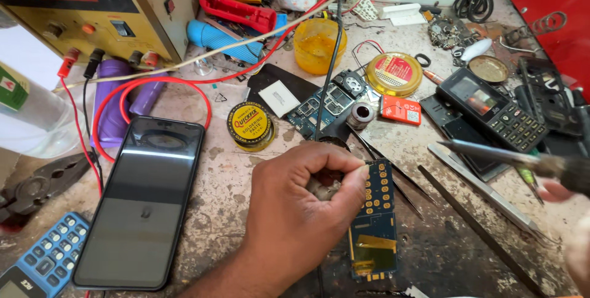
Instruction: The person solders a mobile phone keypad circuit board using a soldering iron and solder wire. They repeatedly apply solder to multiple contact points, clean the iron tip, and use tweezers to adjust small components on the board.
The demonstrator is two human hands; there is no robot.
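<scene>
My left hand [301, 212] rests at the middle of the workbench. Its fingers are pinched shut on a small grey-brown part [324, 185] that I cannot identify, right against the left edge of a blue phone circuit board [375, 224] with gold keypad contacts. My right hand [568, 212] is only partly visible at the right edge. It grips a soldering iron [522, 160] whose tip points left, hovering above the bench to the right of the board. A black cable [332, 58] runs down from the top towards my left hand.
A black smartphone [144, 199] lies face up at left, with a calculator [43, 264] and pliers [37, 187] beside it. A solder paste tin [251, 126], a second circuit board [326, 104], a keypad phone [491, 113], tweezers [393, 178], a yellow cup [318, 43] and a power supply [92, 9] crowd the bench.
</scene>
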